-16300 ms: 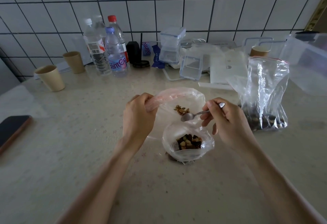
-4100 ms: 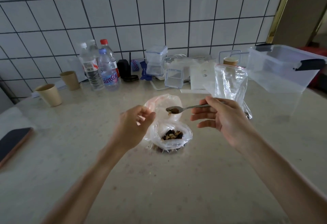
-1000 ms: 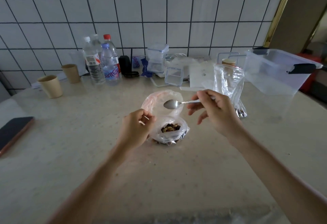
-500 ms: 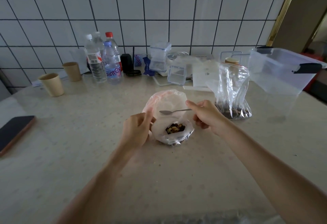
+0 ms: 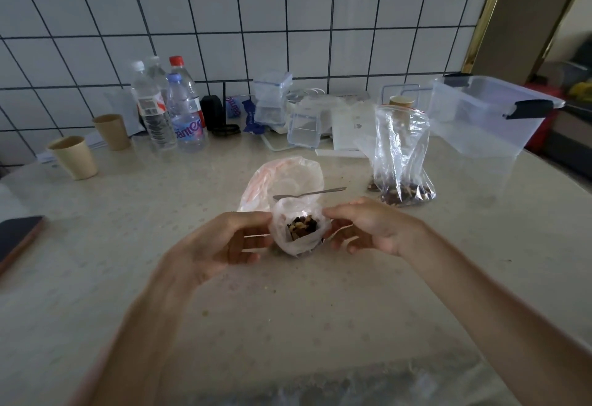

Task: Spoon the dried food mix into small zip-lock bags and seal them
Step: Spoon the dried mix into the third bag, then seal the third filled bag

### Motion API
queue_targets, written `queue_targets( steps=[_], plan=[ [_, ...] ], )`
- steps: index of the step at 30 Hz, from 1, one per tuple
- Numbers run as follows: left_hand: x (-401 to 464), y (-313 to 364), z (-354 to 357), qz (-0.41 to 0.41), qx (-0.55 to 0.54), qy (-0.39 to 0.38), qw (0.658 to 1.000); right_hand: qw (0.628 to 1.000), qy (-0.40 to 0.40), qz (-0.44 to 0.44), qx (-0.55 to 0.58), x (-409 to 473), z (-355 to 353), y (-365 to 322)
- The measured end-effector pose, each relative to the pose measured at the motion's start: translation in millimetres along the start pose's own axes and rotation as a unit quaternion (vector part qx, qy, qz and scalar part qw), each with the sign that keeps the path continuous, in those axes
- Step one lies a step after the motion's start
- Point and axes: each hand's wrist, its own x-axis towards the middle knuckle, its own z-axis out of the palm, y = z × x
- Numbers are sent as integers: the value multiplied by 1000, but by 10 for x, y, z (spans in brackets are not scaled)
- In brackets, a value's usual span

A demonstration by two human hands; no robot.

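Both hands, left hand (image 5: 224,242) and right hand (image 5: 368,229), pinch the sides of the small bag (image 5: 298,232) of dried mix mid-frame, on the tabletop (image 5: 288,309). Behind it lies the spoon (image 5: 309,194).

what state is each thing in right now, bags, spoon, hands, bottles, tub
small bag: open at the top, holding dried mix, pinched on both sides
left hand: pinches the small bag's left edge
right hand: pinches its right edge
spoon: put down, lying on the pink-striped bag
pink-striped bag: open, slumped on the table
large bag: upright, mix at the bottom
bottles: upright, capped
clear tub: lid off
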Motion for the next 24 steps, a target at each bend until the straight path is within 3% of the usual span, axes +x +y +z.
queue_targets(
  steps=[3, 5, 9, 13, 15, 19, 20, 21, 24],
  plan=[
    [-18, -25, 32, 4, 25, -41, 999, 998, -1, 14, 68, 17, 70, 35],
    [-42, -19, 114, 20, 66, -24, 997, 998, 17, -14, 55, 6, 105, 55],
    [-71, 104, 200, 63, 103, 55, 991, 989, 89, -104, -46, -44, 138, 4],
    [-99, 231, 251, 120, 129, 141, 974, 944, 191, -208, -172, -124, 169, -101],
    [-92, 259, 283, 172, 194, 217, 941, 913, 242, -245, -220, -159, 226, -156],
    [-53, 282, 305, 272, 447, 339, 782, 859, 291, -234, -352, -234, 345, -247],
    [-56, 291, 315, 261, 477, 340, 767, 864, 273, -215, -364, -254, 353, -267],
    [-71, 305, 331, 232, 476, 325, 783, 886, 242, -190, -348, -273, 349, -285],
    [-123, 360, 361, 85, 315, 209, 922, 984, 89, -96, -119, -301, 269, -291]
  ],
)
